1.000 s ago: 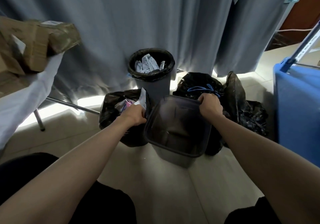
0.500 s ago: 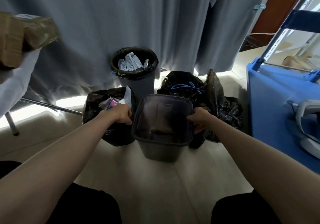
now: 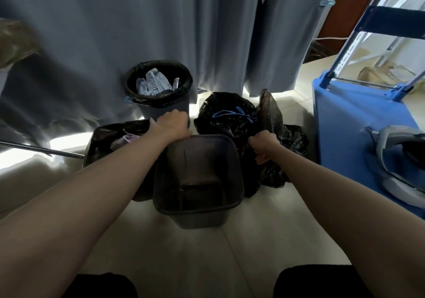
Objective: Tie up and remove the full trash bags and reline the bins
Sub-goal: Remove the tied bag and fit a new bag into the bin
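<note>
Left hand: your left hand (image 3: 173,125) lay palm-down at the far rim of the empty bin (image 3: 197,182), fingers curled forward toward the round bin (image 3: 158,90); whether they gripped anything, you could not tell.
Right hand: your right hand (image 3: 264,147) had its fingers curled round a fold of the loose black bag (image 3: 271,113), just right of the empty bin.
Tied bag: the tied bag (image 3: 230,116), blue drawstring cinched, sat just beyond those right fingers.
Open bag: the open full bag (image 3: 115,136) sat under your left forearm, its mouth not tied.
Step, likely: relining the empty bin.
Tip: you needed to find the liner's mouth, spread it with both hands, then fold it over all four rim edges.
</note>
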